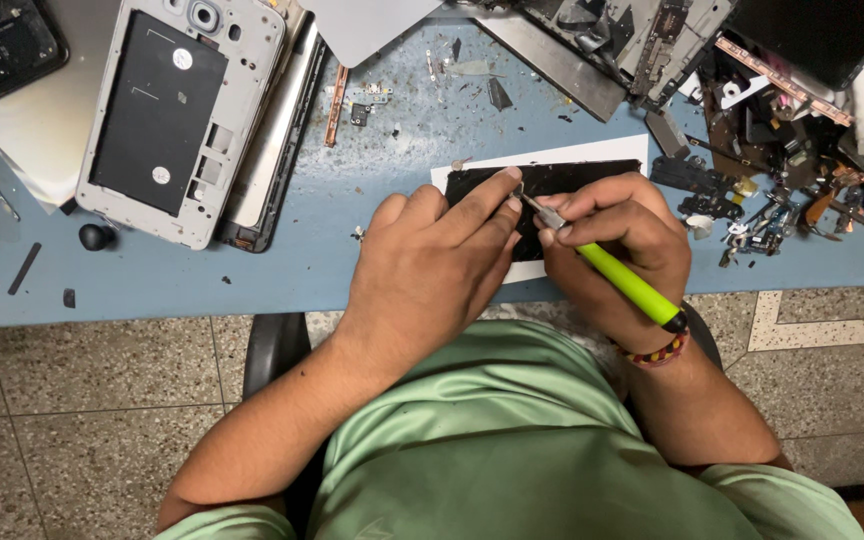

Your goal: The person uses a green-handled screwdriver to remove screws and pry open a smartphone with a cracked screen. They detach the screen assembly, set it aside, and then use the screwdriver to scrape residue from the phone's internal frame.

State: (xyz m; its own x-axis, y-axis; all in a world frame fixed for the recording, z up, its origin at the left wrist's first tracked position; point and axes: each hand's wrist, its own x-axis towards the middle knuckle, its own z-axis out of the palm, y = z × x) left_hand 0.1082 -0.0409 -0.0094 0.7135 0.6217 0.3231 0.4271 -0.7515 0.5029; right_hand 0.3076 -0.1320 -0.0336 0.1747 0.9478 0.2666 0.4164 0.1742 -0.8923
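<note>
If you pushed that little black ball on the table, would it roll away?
Probably: the black ball looks round and lies loose on the flat blue table. It seems small, so likely light. Neither hand is near it.

Grey phone frame [180,110] top left, small black knob [96,237] nearby, loose parts pile [772,190] right.

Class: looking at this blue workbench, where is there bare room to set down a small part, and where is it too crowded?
Bare blue table between the grey phone frame and the left hand. Crowded: the right rear corner's heap of loose parts.
</note>
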